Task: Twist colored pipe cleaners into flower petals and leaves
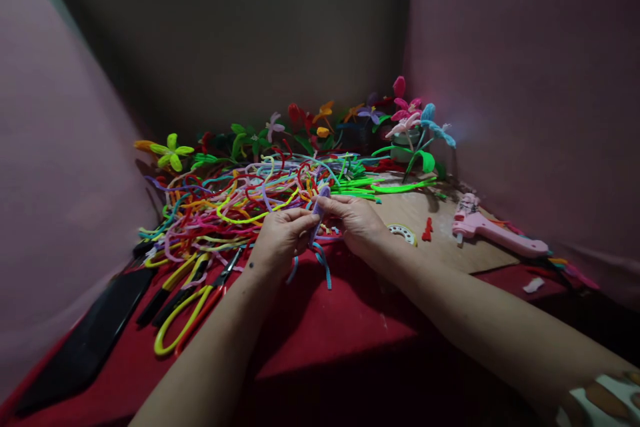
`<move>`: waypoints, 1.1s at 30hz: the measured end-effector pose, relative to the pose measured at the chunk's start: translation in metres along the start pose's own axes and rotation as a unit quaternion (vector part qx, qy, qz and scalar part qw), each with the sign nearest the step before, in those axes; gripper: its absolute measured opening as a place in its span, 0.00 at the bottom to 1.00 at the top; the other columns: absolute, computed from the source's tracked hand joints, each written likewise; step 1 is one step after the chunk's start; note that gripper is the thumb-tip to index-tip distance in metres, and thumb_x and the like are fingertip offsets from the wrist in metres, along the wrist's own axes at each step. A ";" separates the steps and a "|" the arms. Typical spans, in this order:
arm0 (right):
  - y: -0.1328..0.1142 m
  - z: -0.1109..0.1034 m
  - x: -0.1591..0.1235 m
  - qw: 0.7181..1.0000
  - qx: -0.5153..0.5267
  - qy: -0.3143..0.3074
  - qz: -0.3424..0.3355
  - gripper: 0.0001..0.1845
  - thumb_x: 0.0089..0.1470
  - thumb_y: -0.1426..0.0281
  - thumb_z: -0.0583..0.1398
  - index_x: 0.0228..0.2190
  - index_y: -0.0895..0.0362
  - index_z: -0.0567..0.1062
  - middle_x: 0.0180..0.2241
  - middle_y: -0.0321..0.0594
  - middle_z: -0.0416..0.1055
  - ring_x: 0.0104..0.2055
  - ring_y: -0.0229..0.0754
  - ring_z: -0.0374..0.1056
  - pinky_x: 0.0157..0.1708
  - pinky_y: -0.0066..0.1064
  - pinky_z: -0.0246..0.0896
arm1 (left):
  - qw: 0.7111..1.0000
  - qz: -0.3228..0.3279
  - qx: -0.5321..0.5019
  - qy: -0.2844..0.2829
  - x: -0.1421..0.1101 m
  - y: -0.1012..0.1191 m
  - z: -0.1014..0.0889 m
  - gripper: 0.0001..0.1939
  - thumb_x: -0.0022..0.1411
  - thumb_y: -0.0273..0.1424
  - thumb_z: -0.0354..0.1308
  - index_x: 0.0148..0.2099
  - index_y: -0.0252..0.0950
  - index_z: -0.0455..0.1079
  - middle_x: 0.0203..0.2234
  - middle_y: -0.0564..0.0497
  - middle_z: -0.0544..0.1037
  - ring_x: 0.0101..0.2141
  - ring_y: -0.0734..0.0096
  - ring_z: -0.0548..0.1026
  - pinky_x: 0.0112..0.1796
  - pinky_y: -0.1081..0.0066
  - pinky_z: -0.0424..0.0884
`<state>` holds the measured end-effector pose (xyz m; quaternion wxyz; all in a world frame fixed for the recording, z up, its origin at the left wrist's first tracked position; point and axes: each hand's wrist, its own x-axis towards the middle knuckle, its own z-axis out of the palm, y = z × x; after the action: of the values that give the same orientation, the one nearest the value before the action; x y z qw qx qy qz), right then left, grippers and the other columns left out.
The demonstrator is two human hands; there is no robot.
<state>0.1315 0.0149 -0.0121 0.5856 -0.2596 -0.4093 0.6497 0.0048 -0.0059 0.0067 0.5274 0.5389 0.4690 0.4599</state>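
Between my two hands is a short purple piece of pipe cleaner [317, 215], folded or pressed into a narrow strip. My left hand [285, 233] pinches its lower side, and my right hand [357, 217] grips it near the top. Both hands are closed, with fingertips almost meeting. Just beyond them spreads a tangled heap of coloured pipe cleaners [240, 197]. Light blue pipe cleaner ends [325, 263] curl on the red cloth below my hands. The fingers partly hide the purple piece.
Yellow-and-red scissors [200, 310], yellow-handled pliers [173, 283] and a black flat object [87, 340] lie left. At right, a pink glue gun [500, 230], tape roll [401, 234] and red piece [427, 229] rest on cardboard [450, 260]. Pipe-cleaner flowers [370, 113] stand behind.
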 end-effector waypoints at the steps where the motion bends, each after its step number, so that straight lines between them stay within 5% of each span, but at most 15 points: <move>1: 0.000 -0.001 0.001 1.000 -0.004 0.002 -0.002 0.12 0.34 0.65 0.66 0.20 0.62 0.74 0.17 0.32 0.65 0.19 0.29 0.54 0.20 0.26 0.46 | 1.000 0.001 0.007 0.000 -0.001 0.000 0.000 0.09 0.46 0.32 0.60 0.21 0.32 0.66 0.09 0.60 0.56 0.12 0.85 0.50 0.14 0.79 0.44; 12: 0.000 -0.003 0.003 0.999 0.012 0.041 0.022 0.08 0.34 0.70 0.64 0.16 0.62 0.71 0.15 0.34 0.65 0.17 0.30 0.55 0.19 0.27 0.46 | 0.991 -0.025 0.090 -0.095 -0.002 0.005 -0.005 0.15 0.49 0.39 0.57 0.20 0.32 0.65 0.07 0.58 0.58 0.09 0.84 0.52 0.13 0.79 0.44; 14: -0.001 -0.004 0.005 0.998 0.016 0.052 0.030 0.07 0.35 0.71 0.63 0.16 0.62 0.71 0.15 0.34 0.65 0.16 0.30 0.55 0.17 0.26 0.45 | 0.989 -0.013 0.129 -0.075 -0.004 0.007 -0.005 0.12 0.51 0.37 0.56 0.25 0.32 0.68 0.08 0.58 0.61 0.09 0.83 0.53 0.12 0.79 0.45; 20: -0.001 -0.007 0.010 0.991 0.054 0.090 0.080 0.06 0.39 0.73 0.60 0.16 0.61 0.70 0.12 0.33 0.63 0.14 0.31 0.54 0.16 0.26 0.47 | 0.963 0.184 0.195 -0.014 -0.003 -0.001 -0.007 0.10 0.51 0.28 0.56 0.39 0.37 0.70 0.26 0.53 0.73 0.23 0.76 0.69 0.24 0.77 0.64; 23: -0.001 -0.008 0.012 0.988 0.063 0.109 0.094 0.07 0.40 0.75 0.60 0.15 0.61 0.69 0.12 0.33 0.63 0.14 0.31 0.55 0.16 0.26 0.47 | 0.911 0.284 0.297 -0.038 -0.003 -0.007 -0.009 0.09 0.55 0.29 0.53 0.38 0.39 0.72 0.32 0.49 0.72 0.33 0.71 0.71 0.33 0.74 0.67; 28: -0.003 -0.008 0.012 0.985 0.067 0.114 0.113 0.09 0.40 0.76 0.59 0.14 0.61 0.67 0.11 0.33 0.62 0.14 0.31 0.54 0.15 0.26 0.46 | 0.820 0.350 0.450 -0.056 0.000 -0.014 -0.013 0.10 0.58 0.32 0.51 0.37 0.41 0.74 0.33 0.49 0.71 0.31 0.74 0.70 0.32 0.77 0.65; 33: -0.001 -0.008 0.009 0.994 0.034 0.073 0.076 0.07 0.36 0.73 0.62 0.15 0.60 0.69 0.12 0.32 0.63 0.14 0.31 0.54 0.16 0.26 0.46 | 0.836 0.367 0.406 -0.040 0.000 -0.007 -0.011 0.08 0.57 0.31 0.52 0.30 0.38 0.72 0.30 0.50 0.65 0.31 0.74 0.66 0.32 0.76 0.64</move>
<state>0.1366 0.0258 -0.0141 0.5715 -0.3169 -0.3221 0.6850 -0.0065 -0.0048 0.0000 0.0721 0.8553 0.3601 0.3655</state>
